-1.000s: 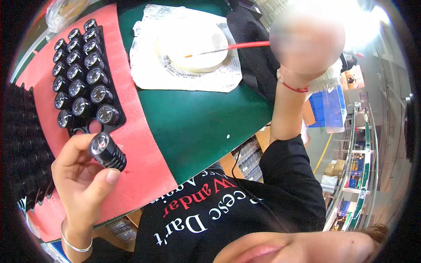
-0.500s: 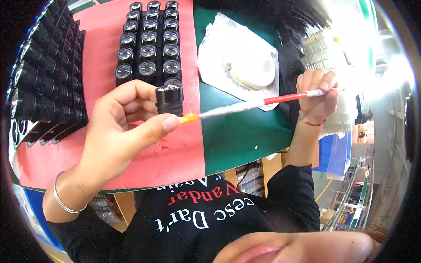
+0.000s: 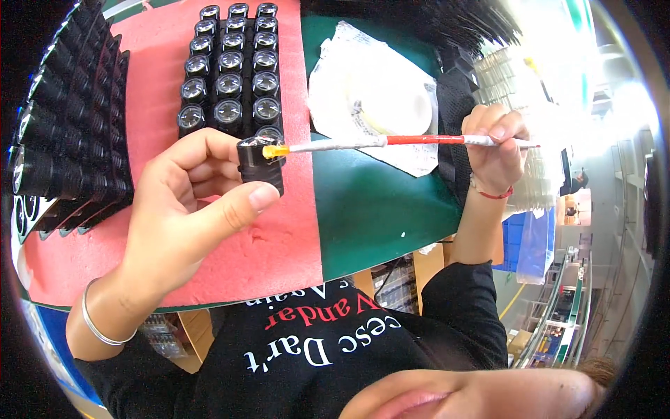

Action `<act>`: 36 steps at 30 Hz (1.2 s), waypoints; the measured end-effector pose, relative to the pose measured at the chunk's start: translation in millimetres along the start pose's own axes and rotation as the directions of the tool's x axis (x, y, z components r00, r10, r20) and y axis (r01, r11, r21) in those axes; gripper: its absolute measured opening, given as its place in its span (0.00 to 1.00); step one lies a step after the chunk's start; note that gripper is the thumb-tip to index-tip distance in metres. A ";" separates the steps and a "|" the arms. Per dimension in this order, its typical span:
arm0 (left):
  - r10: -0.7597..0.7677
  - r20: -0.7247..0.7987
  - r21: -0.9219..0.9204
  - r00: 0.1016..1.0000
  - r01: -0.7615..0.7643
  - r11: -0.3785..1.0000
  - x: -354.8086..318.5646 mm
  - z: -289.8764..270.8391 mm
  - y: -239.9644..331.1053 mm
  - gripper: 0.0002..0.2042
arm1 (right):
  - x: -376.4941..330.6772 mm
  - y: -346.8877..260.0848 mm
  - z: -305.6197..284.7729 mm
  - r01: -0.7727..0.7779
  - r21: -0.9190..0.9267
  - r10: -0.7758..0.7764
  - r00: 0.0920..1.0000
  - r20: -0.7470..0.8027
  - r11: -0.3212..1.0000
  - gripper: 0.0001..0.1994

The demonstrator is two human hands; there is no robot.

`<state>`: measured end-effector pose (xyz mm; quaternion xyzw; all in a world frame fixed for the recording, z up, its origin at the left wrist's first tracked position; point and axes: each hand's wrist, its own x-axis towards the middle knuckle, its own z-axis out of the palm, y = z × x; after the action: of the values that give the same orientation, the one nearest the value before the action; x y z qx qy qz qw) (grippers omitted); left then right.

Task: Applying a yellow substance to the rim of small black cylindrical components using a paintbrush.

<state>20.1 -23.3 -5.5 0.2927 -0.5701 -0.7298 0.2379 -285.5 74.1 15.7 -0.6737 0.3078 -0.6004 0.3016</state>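
My left hand (image 3: 185, 209) is closed around a short black lens cylinder (image 3: 257, 167), gripped between thumb and fingers with its clear lens end facing up. Away to the right, my right hand (image 3: 497, 148) pinches the far end of a thin brush (image 3: 415, 140). This brush has a red middle, whitish wrapped sections and a yellow tip (image 3: 276, 151). It lies nearly level across the view, and its tip overlaps the cylinder's side just below the lens rim, seemingly touching it.
Rows of similar lens cylinders (image 3: 229, 85) stand upright on a pink foam mat (image 3: 293, 237). Stacked black racks of lens pieces (image 3: 77, 133) rise at the left. On the green table (image 3: 363, 216), a white roll (image 3: 408, 108) rests on crumpled white wrapping (image 3: 335, 84). Black strands and clear tubes (image 3: 499, 77) lie at the far right.
My right hand has raised the brush's tip from beside my left thumb up onto the cylinder's side, so the brush now lies more level. My left hand keeps its grip.
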 end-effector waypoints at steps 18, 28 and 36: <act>0.038 0.001 0.013 0.999 -0.038 0.999 -2.4 3.7 -0.2 0.15 | -1.8 -1.9 -6.3 -0.015 -0.093 0.008 0.997 -0.078 0.996 0.10; 0.036 0.012 -0.033 0.999 -0.036 0.999 -1.1 0.3 0.0 0.12 | -1.9 0.2 0.4 0.008 0.115 -0.006 1.000 -0.013 0.993 0.12; 0.050 0.009 -0.041 0.999 -0.050 0.998 0.6 -0.5 -2.8 0.12 | -2.9 -2.4 0.4 -0.065 -0.137 0.069 0.997 0.030 0.988 0.11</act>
<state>20.0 -23.4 -8.3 0.2700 -0.5634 -0.7365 0.2592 -285.3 77.9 15.7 -0.6921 0.3652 -0.5560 0.2802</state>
